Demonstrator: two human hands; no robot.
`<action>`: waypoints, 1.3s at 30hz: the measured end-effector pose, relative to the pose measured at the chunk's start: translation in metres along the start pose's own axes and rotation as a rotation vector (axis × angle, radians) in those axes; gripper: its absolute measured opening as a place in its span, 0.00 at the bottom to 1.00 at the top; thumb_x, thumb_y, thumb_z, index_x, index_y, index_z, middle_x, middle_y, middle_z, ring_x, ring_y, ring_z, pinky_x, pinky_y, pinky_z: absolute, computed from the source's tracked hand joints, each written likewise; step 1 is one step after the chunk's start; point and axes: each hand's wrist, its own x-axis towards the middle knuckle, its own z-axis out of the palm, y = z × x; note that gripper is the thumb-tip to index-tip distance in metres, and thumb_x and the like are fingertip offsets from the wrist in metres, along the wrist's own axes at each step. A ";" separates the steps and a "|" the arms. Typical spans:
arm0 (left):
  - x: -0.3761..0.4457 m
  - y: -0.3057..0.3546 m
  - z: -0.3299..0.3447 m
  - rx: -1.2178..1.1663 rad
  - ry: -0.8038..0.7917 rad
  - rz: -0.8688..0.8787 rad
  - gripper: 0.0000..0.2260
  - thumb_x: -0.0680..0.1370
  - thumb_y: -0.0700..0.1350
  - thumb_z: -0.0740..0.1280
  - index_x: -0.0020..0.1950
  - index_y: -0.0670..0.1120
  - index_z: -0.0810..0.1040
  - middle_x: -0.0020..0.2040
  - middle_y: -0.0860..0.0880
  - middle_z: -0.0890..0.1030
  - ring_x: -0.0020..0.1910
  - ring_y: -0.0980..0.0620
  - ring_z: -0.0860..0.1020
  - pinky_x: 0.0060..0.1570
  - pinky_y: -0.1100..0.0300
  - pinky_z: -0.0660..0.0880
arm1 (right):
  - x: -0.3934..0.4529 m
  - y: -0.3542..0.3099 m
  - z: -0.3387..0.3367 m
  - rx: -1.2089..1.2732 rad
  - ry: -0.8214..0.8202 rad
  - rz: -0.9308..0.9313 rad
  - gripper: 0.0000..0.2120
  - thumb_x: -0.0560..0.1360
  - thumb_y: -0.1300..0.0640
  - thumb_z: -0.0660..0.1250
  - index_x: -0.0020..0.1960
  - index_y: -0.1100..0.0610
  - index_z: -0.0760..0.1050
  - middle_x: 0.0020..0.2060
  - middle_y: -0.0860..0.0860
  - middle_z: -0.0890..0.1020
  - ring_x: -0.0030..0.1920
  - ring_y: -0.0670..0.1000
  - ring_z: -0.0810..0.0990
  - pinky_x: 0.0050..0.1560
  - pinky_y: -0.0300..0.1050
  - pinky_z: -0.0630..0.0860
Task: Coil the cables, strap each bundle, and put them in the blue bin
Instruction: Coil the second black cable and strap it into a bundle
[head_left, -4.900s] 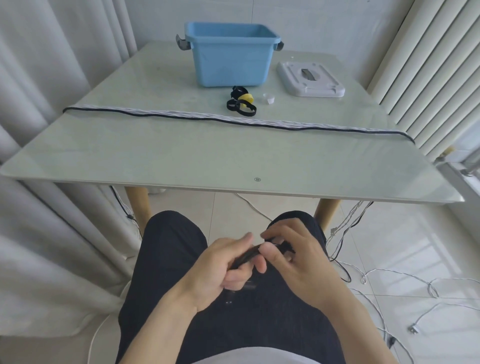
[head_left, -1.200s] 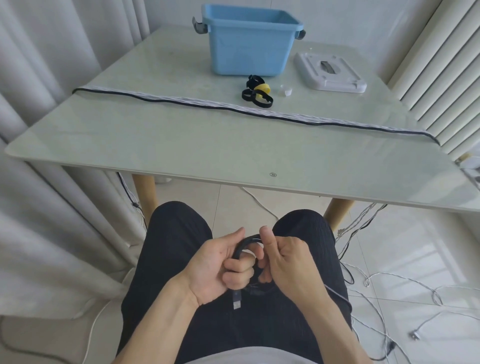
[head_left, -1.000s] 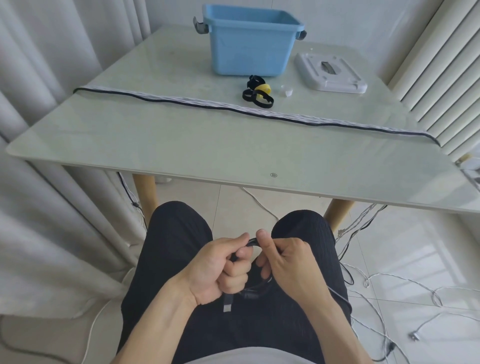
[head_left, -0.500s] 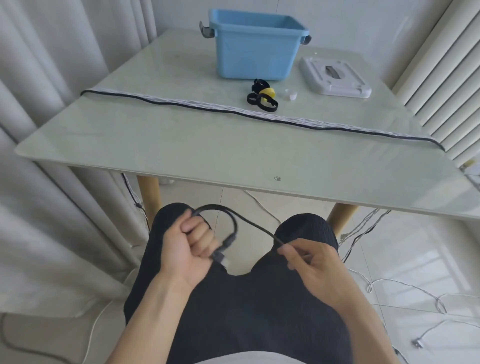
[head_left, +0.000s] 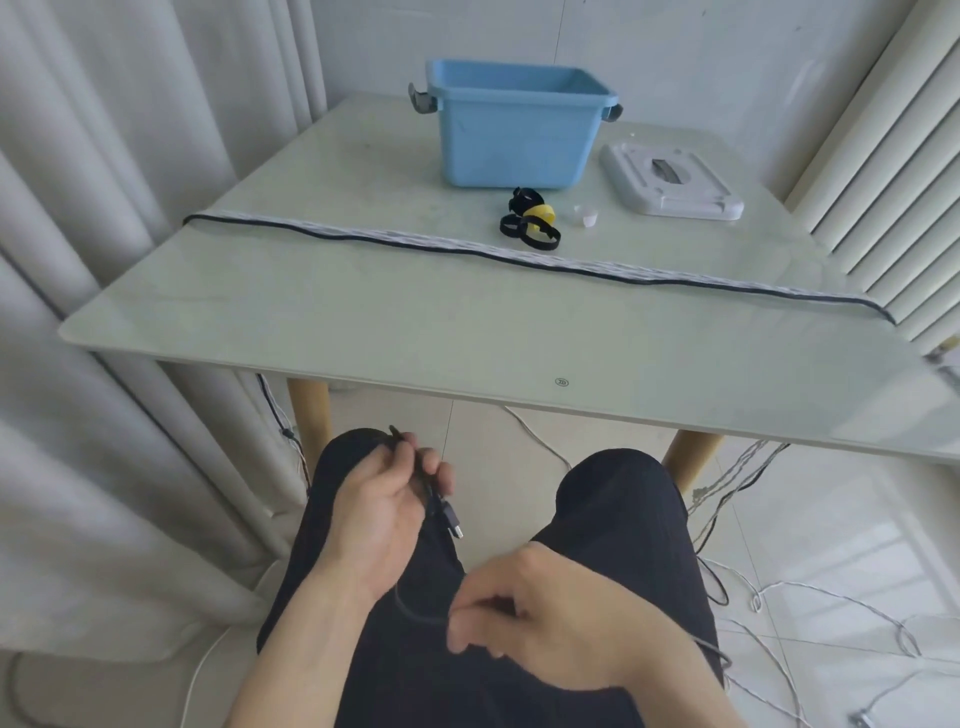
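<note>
I see the left hand (head_left: 382, 512) over the left thigh, fingers curled round a thin black cable (head_left: 422, 480). The cable's upper end sticks out past the fingertips, and its plug (head_left: 451, 518) hangs just below the hand, pointing down and right. From there I can trace the cable down across the dark trousers (head_left: 618, 519) in a shallow loop to the right hand (head_left: 540, 618). The right hand sits lower, over the lap, with thumb and fingertips pinching the cable at the loop's right end. More cable leaves behind this hand toward the right and drops to the floor.

The table (head_left: 363, 322) stands ahead of my view. The bin (head_left: 514, 140) is at its far edge, upright and open; I cannot see into it. The lid (head_left: 670, 187) lies flat just right of the bin. The straps (head_left: 530, 223), black and yellow, lie in a small heap just in front of the bin. A small white piece (head_left: 587, 215) lies beside them, between straps and lid. A long line (head_left: 519, 257), black beside white, runs across the table from left edge to right edge, nearer to me than the straps.

Loose white cables (head_left: 810, 597) lie tangled on the tiled floor at right, below the table's right side.
</note>
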 end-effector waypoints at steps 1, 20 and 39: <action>-0.005 0.001 0.000 0.113 -0.069 -0.028 0.08 0.84 0.36 0.54 0.49 0.40 0.70 0.37 0.43 0.75 0.37 0.45 0.78 0.44 0.53 0.76 | -0.001 -0.002 -0.003 0.041 0.011 -0.016 0.10 0.80 0.51 0.65 0.46 0.52 0.84 0.34 0.41 0.80 0.36 0.45 0.79 0.38 0.37 0.73; -0.022 -0.005 0.002 0.240 -0.640 -0.448 0.17 0.76 0.53 0.67 0.32 0.47 0.67 0.22 0.52 0.59 0.20 0.54 0.55 0.24 0.59 0.52 | 0.002 0.051 -0.005 0.484 0.458 -0.035 0.16 0.78 0.40 0.62 0.56 0.50 0.79 0.48 0.44 0.83 0.49 0.48 0.80 0.53 0.43 0.76; -0.015 -0.025 0.032 0.042 -0.368 -0.363 0.13 0.79 0.52 0.63 0.38 0.46 0.72 0.29 0.52 0.57 0.25 0.54 0.59 0.27 0.60 0.60 | 0.008 0.042 -0.001 1.051 0.818 0.042 0.19 0.77 0.46 0.64 0.48 0.64 0.75 0.24 0.50 0.63 0.24 0.49 0.62 0.31 0.45 0.74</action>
